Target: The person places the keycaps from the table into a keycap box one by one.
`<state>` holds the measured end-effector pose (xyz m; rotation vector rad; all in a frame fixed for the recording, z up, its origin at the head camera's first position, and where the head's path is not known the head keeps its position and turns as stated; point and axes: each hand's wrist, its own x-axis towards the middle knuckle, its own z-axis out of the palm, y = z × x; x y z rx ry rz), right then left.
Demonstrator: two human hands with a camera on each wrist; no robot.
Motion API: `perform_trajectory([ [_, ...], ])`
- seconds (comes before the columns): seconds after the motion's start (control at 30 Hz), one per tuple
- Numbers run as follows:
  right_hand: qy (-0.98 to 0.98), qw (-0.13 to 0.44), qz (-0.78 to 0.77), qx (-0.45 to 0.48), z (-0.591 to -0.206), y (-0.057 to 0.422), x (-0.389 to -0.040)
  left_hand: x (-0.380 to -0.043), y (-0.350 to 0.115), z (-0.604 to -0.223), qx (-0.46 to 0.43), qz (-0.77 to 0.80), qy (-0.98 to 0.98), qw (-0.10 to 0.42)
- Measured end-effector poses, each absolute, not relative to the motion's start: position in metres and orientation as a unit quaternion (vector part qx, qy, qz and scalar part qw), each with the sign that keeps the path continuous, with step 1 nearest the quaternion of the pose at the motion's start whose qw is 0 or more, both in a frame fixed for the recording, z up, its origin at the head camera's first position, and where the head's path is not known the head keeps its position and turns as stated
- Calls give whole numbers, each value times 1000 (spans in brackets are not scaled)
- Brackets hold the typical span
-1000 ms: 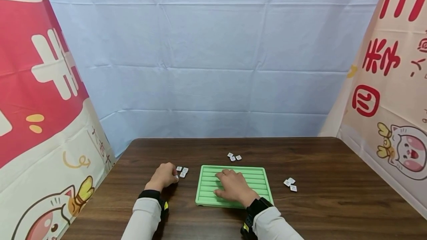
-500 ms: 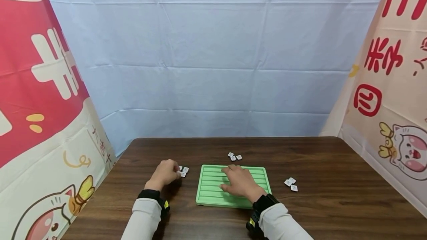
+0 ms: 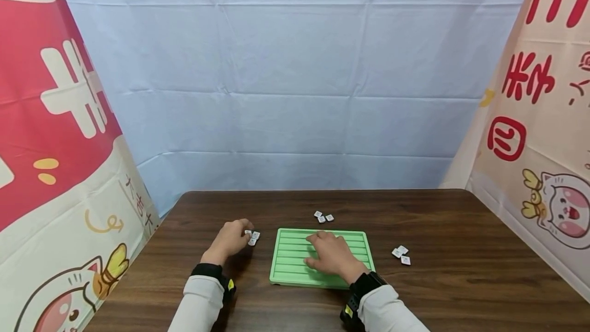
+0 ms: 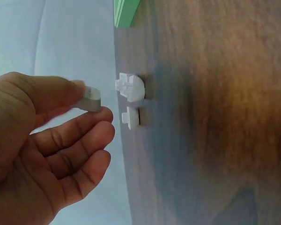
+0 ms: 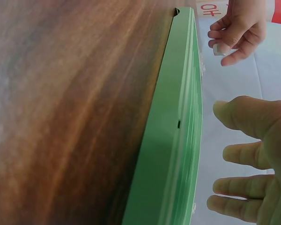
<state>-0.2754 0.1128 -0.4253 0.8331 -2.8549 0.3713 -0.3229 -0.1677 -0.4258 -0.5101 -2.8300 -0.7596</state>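
My left hand (image 3: 229,241) pinches a small white tile (image 4: 91,99) between thumb and index finger, above the left part of the table. Beside and below it lies a group of white tiles (image 3: 255,235) with dark marks; the fingers overlap part of the group in the head view. In the left wrist view the held tile is apart from the other tiles (image 4: 132,87). My right hand (image 3: 333,254) hovers over the green grooved board (image 3: 287,258), its fingers spread and relaxed with nothing in them.
Three white tiles (image 3: 321,219) lie behind the board, and another three (image 3: 401,254) to its right. The dark wooden table (image 3: 442,291) ends at the back against a light blue cloth (image 3: 295,117). Printed cloths hang at both sides.
My left hand has lifted a tile from beside the left group and shifted slightly forward and right. My right hand has moved a little to the right over the board.
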Motion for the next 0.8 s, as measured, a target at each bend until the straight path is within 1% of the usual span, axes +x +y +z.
perform_trajectory([
  [0.23,-953,69,126,266,-424,118,-274,-325,-163,-430,-192,-269,-939,91],
  [0.6,-954,82,121,262,-425,125,-273,-320,-159,-423,-210,-330,-920,37],
  [0.8,-952,87,127,266,-423,130,-269,-322,-156,-426,-216,-319,-922,38],
])
